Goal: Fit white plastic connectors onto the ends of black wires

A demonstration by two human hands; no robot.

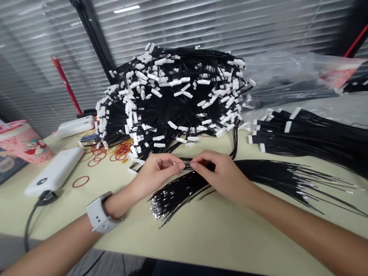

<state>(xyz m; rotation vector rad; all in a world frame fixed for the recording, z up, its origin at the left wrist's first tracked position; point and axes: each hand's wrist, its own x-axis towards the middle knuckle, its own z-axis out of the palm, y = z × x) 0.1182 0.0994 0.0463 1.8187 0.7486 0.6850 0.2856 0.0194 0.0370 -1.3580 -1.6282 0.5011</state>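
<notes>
A fan of loose black wires (180,190) with bare metal tips lies on the pale table (225,235) in front of me. My left hand (156,173), with a white watch on its wrist, pinches a thin black wire at the top of that fan. My right hand (222,173) meets it from the right, fingertips pressed together on the same wire. Behind both hands rises a big heap of black wires with white connectors (172,100).
More black wire bundles (324,139) lie at the right, with clear plastic bags (292,75) behind. Red rubber bands (110,150) are scattered at the left, beside a white power bank (56,170) with a cable and a pink box (19,140).
</notes>
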